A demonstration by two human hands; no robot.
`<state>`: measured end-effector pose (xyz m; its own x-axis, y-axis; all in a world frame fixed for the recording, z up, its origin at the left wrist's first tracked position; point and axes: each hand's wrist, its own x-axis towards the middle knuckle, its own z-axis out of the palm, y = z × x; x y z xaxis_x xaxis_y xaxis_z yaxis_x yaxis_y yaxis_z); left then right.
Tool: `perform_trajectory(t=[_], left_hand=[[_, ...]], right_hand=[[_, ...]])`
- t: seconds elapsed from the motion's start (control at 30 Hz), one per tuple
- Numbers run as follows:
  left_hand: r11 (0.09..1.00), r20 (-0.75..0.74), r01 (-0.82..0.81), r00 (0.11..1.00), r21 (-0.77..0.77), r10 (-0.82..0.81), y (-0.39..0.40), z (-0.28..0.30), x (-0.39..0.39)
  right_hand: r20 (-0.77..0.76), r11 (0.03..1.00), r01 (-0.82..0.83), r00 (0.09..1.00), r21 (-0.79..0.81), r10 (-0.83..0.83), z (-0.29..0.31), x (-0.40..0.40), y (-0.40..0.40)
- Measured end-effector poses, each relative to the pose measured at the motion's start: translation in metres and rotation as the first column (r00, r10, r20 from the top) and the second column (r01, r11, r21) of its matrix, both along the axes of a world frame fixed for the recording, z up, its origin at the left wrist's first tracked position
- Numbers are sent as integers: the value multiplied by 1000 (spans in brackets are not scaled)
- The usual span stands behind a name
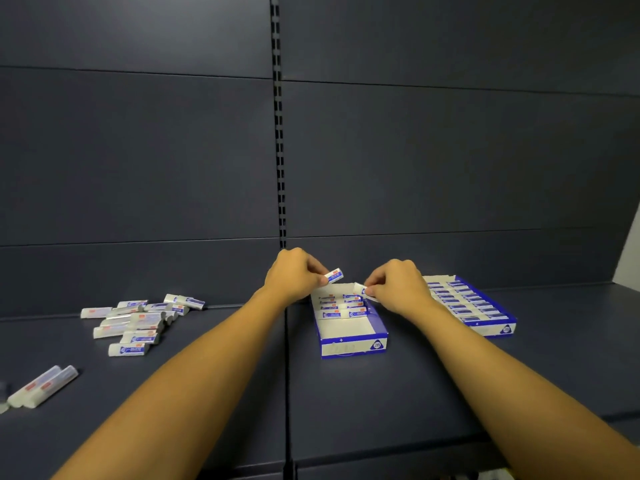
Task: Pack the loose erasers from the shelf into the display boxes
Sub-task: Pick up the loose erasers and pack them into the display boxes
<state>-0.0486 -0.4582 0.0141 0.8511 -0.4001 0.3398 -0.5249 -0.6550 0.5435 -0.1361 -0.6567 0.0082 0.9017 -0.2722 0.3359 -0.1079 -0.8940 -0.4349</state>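
Left hand [294, 271] pinching an eraser [334, 275], right hand [398, 285] pinching another [362, 292]: best laid flat beside the packed rows, toward 6 o'clock in the half-filled box [353, 344].

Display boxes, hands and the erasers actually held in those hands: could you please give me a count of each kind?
Display boxes: 2, the part-filled box and the full box.
Hands: 2, the left hand and the right hand.
Erasers held: 2, one eraser pinched in the left hand, the other eraser pinched in the right hand.
Total: 6
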Motion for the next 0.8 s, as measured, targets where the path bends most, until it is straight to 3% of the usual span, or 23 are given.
perform_trajectory(t=[0.23, 0.43, 0.57, 0.8], left_hand=[[993, -49, -57, 997, -102, 53, -1, -26, 0], [984, -24, -66, 998, -167, 63, -7, -33, -1], [987, -25, -87, 996, -138, 85, -7, -43, 1], [990, -4, -144, 990, -6, 144, -13, -48, 1]], right_hand=[[29, 992, -94, 995, 83, 92, -23, 24, -8], [170, 955, -136, 981, 263, 92, -44, 37, -2], [181, 937, -138, 980, 321, 82, -52, 43, -3], [131, 959, -116, 988, 260, 84, -47, 44, -16]])
